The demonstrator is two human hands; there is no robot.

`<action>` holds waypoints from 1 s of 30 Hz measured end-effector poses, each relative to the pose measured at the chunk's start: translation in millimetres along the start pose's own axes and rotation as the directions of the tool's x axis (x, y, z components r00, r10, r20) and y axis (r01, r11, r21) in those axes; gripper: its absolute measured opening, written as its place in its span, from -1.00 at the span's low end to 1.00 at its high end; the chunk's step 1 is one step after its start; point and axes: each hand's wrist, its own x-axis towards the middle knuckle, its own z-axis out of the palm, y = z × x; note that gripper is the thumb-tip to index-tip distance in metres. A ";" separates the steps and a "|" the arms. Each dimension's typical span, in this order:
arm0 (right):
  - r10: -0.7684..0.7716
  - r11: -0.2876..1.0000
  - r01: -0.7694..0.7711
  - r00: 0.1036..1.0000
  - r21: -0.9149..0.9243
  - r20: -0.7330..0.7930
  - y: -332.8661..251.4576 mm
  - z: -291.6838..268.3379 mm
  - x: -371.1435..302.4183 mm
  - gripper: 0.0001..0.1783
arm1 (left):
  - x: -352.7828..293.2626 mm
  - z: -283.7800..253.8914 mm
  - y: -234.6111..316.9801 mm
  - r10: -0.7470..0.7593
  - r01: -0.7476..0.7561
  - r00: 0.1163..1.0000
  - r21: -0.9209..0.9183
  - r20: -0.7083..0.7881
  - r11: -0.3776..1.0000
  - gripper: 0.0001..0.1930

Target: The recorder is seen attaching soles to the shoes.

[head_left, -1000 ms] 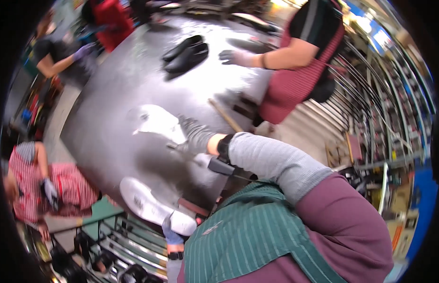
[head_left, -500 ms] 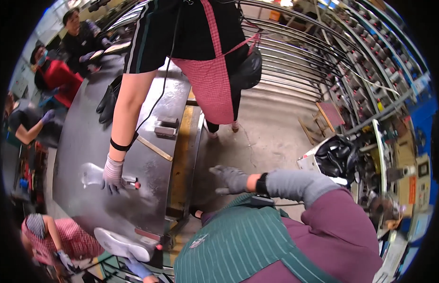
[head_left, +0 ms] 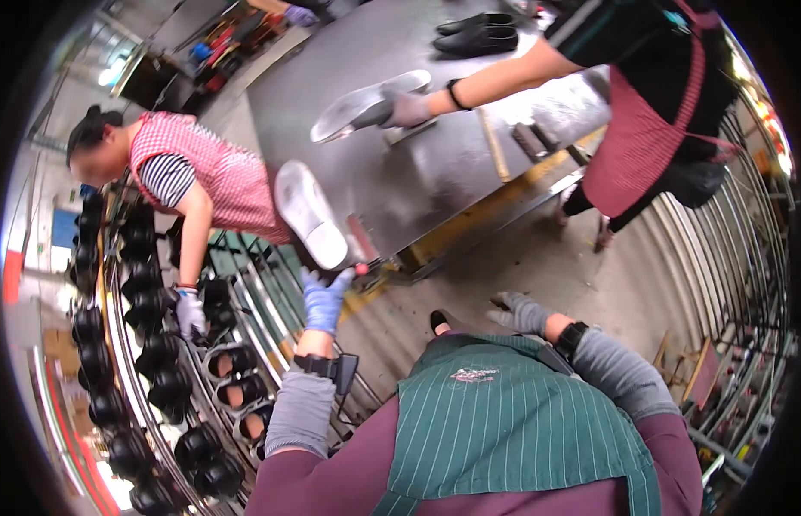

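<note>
1. Left hand [head_left: 323,298] in blue glove, fingers spread, reaching up toward white shoe sole [head_left: 309,213] just above fingertips
2. Sole long, pale, lying on grey metal table [head_left: 418,172] at its edge
3. Right hand [head_left: 521,311] in grey glove, fingers loosely curled, holding nothing

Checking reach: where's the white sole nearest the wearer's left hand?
Head view, left of centre: the white sole lies on the grey metal table's near corner, just above the blue-gloved left hand, beside the worker in a red-checked apron.

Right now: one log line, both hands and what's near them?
left hand: blue glove, raised, open, nearest white sole on metal table edge | right hand: grey glove, empty, over floor | rack: black shoes
</note>
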 end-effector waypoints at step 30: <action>-0.526 0.835 0.471 0.835 0.285 0.161 -96.8 -108.4 122.0 -0.71 | -82.6 141.8 79.2 -0.163 0.084 0.953 -0.294 -0.256 0.952 -0.32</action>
